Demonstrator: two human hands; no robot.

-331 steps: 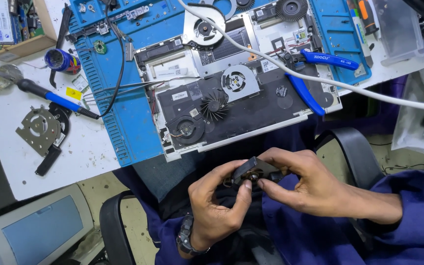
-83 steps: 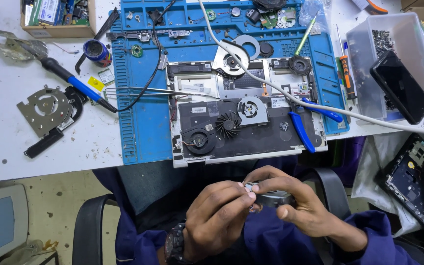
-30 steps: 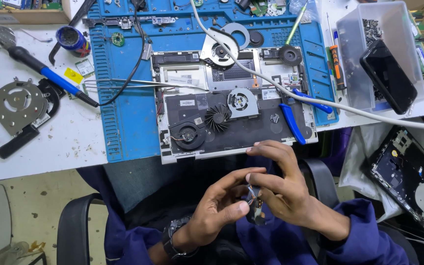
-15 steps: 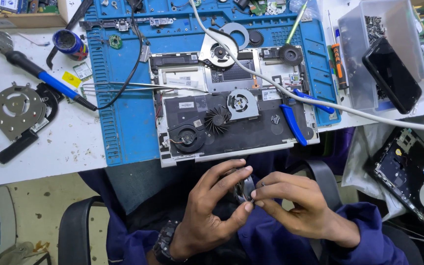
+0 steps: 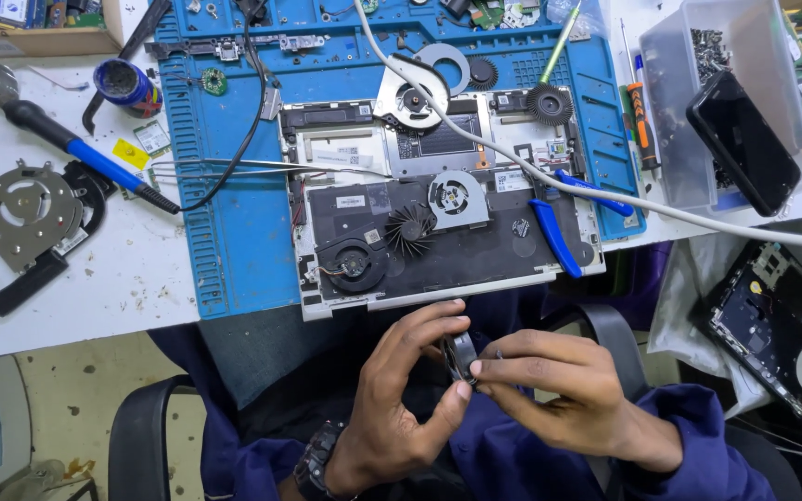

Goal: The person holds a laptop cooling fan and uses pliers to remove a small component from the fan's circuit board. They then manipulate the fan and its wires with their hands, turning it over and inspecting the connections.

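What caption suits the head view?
Both hands, left hand and right hand, pinch a small dark round fan part below an opened laptop.

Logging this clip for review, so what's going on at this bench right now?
A seated person in blue work clothes holds a small dark round part over their lap, pinched between the left hand and the right hand. On the blue mat ahead lies an opened laptop with loose fans on it, blue-handled pliers at its right side. A soldering iron rests on the white table.
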